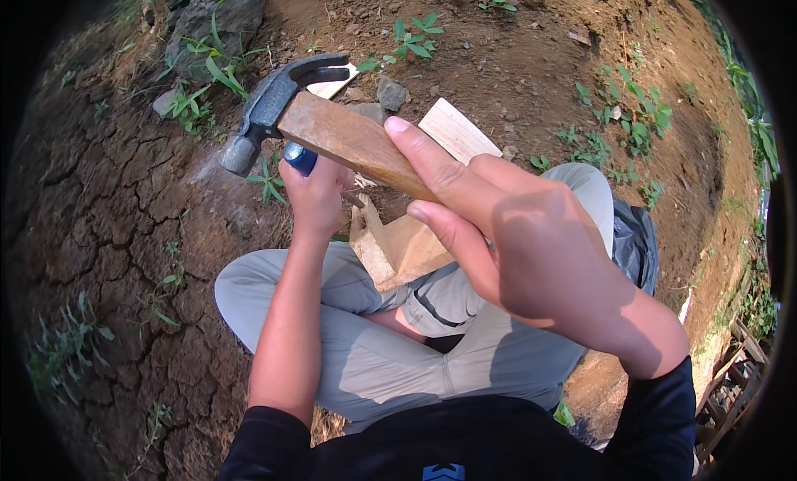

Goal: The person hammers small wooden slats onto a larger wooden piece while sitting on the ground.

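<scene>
My right hand (540, 244) grips a claw hammer (332, 132) by its wooden handle, with the index finger stretched along it. The dark metal head is up and to the left, raised over my left hand (314, 199). That hand is closed around a chisel (300, 158) with a blue handle and a metal cap, held at a slant. Its thin metal shank points toward a pale wood block (374, 253) with a cut-out, which rests by my crossed legs. Whether the tip touches the wood I cannot tell. The hammer partly covers the left hand's surroundings.
A flat pale board (458, 131) lies on the soil beyond the block, near a small grey stone (391, 93). A large rock (216, 29) stands at the far left. A dark plastic bag (635, 249) sits beside my right knee. Green plants (639, 120) grow around.
</scene>
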`<state>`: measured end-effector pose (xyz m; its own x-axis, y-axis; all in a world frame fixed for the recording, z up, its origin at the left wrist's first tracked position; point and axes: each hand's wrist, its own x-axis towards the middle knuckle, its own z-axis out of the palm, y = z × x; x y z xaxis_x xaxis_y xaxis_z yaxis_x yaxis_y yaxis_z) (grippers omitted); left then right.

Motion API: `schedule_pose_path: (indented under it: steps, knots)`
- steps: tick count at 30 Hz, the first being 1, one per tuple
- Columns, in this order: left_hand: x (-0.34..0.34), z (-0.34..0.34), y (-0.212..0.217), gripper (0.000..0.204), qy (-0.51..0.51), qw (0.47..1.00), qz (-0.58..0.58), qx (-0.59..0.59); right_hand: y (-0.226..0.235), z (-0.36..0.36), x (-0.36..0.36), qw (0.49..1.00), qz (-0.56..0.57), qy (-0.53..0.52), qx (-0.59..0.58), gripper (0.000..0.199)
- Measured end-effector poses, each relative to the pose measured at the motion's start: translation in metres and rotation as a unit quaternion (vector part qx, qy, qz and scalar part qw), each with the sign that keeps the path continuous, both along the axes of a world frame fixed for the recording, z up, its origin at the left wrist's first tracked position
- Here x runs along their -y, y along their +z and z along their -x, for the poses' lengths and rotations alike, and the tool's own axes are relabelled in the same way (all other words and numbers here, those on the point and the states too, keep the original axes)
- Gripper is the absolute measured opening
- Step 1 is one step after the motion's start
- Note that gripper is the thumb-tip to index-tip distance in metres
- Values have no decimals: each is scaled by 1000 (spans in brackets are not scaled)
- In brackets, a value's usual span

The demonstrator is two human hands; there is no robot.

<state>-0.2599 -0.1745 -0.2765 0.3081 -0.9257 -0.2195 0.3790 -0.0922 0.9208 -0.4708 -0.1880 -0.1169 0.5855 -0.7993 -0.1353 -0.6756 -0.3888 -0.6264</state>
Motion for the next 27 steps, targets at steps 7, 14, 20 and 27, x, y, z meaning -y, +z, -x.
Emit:
schedule_pose_path:
  steps: [7,14,20,27]
  knots:
    - [-8,-3,-15,6,-12,990,27,137,-11,-9,-1,994,73,53,-67,61]
    - [-9,-10,-36,8,-21,970,66,234,-9,-16,-7,988,60,78,-120,62]
    - [-14,0,-29,10,16,982,13,185,7,-16,-14,998,48,31,-39,62]
    - [-27,6,-13,9,-3,981,21,195,-5,-2,-10,1000,-19,22,-4,63]
